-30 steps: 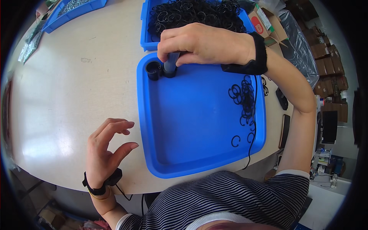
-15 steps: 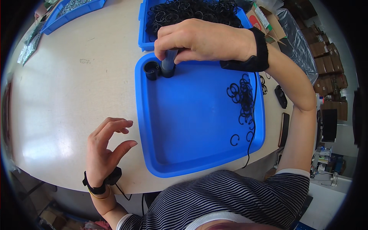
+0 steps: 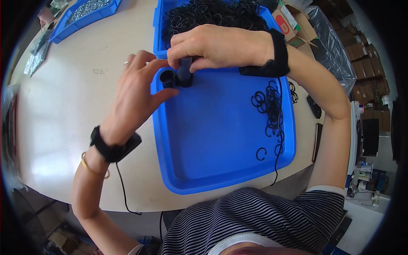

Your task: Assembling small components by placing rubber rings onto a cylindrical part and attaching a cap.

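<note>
My right hand (image 3: 204, 46) is closed round the top of a dark translucent tube (image 3: 185, 73). The tube stands upright in the far left corner of a blue tray (image 3: 204, 140). Close beside it on the left is a short black hollow cylinder (image 3: 168, 79), its round mouth facing up. My left hand (image 3: 138, 83) reaches over the tray's left rim with fingers and thumb apart, around this cylinder; whether it touches it I cannot tell. Black open rings (image 3: 272, 106) lie loosely piled along the tray's right side, with a single ring (image 3: 261, 154) nearer to me.
Behind the tray stands a blue bin (image 3: 159, 42) heaped with black rings (image 3: 212, 17). At the far left is a blue container (image 3: 87, 19) of small metal parts. An open cardboard box (image 3: 297, 25) sits at the far right. A black cable (image 3: 278, 140) crosses the tray's right side.
My left hand has moved away from me, from beside the tray's left edge to the black cylinder. The right hand stays on the tube, having shifted only slightly left.
</note>
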Motion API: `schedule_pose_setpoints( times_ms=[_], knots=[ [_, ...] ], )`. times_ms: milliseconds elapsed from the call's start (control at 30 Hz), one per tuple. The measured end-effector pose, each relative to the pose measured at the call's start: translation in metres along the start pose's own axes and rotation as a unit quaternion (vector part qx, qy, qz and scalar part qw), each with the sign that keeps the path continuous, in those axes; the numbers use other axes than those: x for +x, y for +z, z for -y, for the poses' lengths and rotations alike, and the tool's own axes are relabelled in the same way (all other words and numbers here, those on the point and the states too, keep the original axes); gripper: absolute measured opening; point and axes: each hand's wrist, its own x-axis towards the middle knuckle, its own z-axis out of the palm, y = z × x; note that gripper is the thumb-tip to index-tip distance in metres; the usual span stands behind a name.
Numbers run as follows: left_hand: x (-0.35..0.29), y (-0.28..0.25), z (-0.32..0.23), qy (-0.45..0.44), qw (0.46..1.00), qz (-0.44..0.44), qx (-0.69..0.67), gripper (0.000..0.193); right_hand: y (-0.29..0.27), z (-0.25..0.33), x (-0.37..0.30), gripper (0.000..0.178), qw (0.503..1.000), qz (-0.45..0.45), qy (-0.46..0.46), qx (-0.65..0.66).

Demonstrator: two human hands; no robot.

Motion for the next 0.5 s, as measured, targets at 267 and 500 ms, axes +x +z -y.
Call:
schedule_pose_setpoints(
  times_ms=[267, 500],
  knots=[
    [0.026, 0.030, 0.016, 0.006, 1.000, 0.014, -0.004, 0.036, 0.002, -0.003, -0.002, 0.030, 1.000, 0.011, 0.025, -0.006],
    [0.028, 0.042, 0.020, -0.010, 0.999, 0.026, -0.035, 0.037, 0.002, -0.001, -0.005, 0.024, 1.000, -0.003, 0.002, -0.002]
  ],
)
